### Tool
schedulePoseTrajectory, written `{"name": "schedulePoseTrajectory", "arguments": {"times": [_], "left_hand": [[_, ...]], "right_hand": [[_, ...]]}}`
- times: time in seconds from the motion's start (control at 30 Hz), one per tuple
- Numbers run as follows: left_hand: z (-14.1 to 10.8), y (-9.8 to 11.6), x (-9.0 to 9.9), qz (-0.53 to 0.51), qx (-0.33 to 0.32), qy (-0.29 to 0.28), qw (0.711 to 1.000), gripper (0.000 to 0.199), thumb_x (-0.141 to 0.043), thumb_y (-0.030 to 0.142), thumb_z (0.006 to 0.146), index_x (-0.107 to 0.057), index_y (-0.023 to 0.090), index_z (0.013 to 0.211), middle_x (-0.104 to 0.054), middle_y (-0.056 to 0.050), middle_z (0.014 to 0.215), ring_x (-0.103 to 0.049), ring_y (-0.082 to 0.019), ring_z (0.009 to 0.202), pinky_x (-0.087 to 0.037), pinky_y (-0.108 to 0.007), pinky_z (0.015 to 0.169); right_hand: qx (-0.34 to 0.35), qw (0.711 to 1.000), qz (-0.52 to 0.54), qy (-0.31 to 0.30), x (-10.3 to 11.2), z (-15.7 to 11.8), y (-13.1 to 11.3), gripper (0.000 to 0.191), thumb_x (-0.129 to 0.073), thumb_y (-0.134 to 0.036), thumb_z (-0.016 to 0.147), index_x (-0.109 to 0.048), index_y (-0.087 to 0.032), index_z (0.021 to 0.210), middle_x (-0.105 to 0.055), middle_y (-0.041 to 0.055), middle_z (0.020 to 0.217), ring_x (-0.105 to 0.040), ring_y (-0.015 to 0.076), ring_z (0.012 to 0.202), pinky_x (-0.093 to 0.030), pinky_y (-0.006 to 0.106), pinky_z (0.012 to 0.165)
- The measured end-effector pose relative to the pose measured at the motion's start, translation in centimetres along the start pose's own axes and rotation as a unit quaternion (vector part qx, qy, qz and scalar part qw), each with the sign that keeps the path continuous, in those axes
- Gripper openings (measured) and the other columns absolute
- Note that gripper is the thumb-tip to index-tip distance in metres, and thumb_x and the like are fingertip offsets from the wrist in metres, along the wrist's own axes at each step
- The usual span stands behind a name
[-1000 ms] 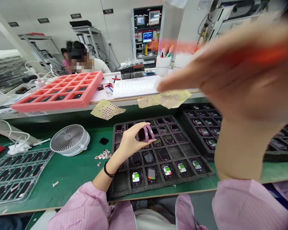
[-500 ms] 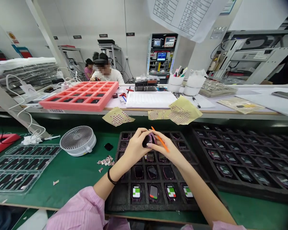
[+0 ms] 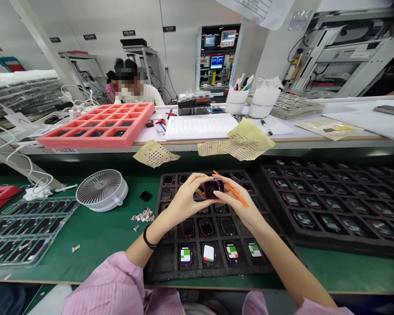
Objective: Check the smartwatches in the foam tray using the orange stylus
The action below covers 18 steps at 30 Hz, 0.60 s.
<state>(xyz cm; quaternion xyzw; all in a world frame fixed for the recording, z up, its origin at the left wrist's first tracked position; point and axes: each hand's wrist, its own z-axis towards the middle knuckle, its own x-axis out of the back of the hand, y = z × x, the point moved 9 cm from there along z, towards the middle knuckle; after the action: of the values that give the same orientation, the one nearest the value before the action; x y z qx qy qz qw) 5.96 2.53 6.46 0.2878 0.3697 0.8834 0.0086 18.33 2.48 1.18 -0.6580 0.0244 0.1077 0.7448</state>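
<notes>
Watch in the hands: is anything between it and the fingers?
Nothing visible is. The left hand and right hand hold the watch directly, with the right thumb over its dark face. The orange stick lies across the right hand, beside the watch.

The one camera rides on the person's head, looking forward and down along both arms (image 3: 285, 258). The left hand (image 3: 185, 192) and right hand (image 3: 241, 203) sit close, near the middle of its view, with the green table (image 3: 108, 249) beneath them and the pink sleeves (image 3: 113, 284) cut off by the bottom edge. Above the hands, it looks across the raised white shelf (image 3: 188, 146) to the far wall (image 3: 184, 54), well back in the room.
</notes>
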Motion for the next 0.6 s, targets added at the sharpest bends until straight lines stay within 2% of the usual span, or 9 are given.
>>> {"name": "schedulePoseTrajectory", "arguments": {"times": [0.17,0.33,0.47,0.53,0.6], "left_hand": [[-0.1,0.5,-0.2,0.006,-0.010,0.003,1.000,0.042,-0.071,0.022,0.079,-0.057,0.022,0.118,-0.056,-0.010,0.113,-0.059,-0.020,0.102,-0.058,-0.026,0.071],[-0.2,0.4,0.6,-0.016,0.006,0.021,1.000,0.040,-0.067,0.016,0.079,-0.057,0.020,0.117,-0.056,-0.009,0.111,-0.059,-0.017,0.097,-0.058,-0.024,0.068],[-0.2,-0.1,1.7,-0.017,0.028,0.048,0.998,0.040,-0.067,0.014,0.078,-0.056,0.019,0.116,-0.057,-0.008,0.110,-0.060,-0.015,0.091,-0.056,-0.022,0.065],[-0.2,-0.3,1.3,-0.024,0.037,0.048,0.998,0.040,-0.068,0.014,0.077,-0.056,0.018,0.114,-0.057,-0.008,0.109,-0.060,-0.016,0.090,-0.056,-0.023,0.066],[-0.4,-0.6,-0.2,-0.035,0.046,0.032,0.998,0.039,-0.069,0.015,0.076,-0.055,0.018,0.112,-0.058,-0.008,0.107,-0.061,-0.016,0.089,-0.055,-0.024,0.066]], "right_hand": [[-0.002,1.000,-0.006,0.001,0.0,-0.7,-0.1,0.046,-0.072,-0.029,0.077,-0.062,-0.028,0.122,-0.067,0.0070,0.115,-0.067,0.0227,0.103,-0.059,0.037,0.085],[0.025,0.999,0.033,0.029,0.5,-1.2,-0.8,0.033,-0.065,-0.035,0.084,-0.065,-0.027,0.116,-0.061,0.0059,0.128,-0.059,0.0256,0.116,-0.059,0.045,0.087],[0.040,0.998,0.037,0.032,0.6,-1.6,-1.6,0.037,-0.064,-0.038,0.086,-0.062,-0.027,0.121,-0.066,0.0068,0.120,-0.066,0.0256,0.105,-0.056,0.052,0.091],[0.045,0.998,0.018,0.038,1.1,-2.0,-1.8,0.039,-0.062,-0.040,0.086,-0.060,-0.026,0.123,-0.069,0.0072,0.114,-0.069,0.0251,0.098,-0.054,0.051,0.093],[0.057,0.996,-0.028,0.070,2.6,-2.5,-1.9,0.039,-0.061,-0.041,0.087,-0.061,-0.025,0.122,-0.071,0.0073,0.109,-0.071,0.0245,0.094,-0.053,0.049,0.093]]}}
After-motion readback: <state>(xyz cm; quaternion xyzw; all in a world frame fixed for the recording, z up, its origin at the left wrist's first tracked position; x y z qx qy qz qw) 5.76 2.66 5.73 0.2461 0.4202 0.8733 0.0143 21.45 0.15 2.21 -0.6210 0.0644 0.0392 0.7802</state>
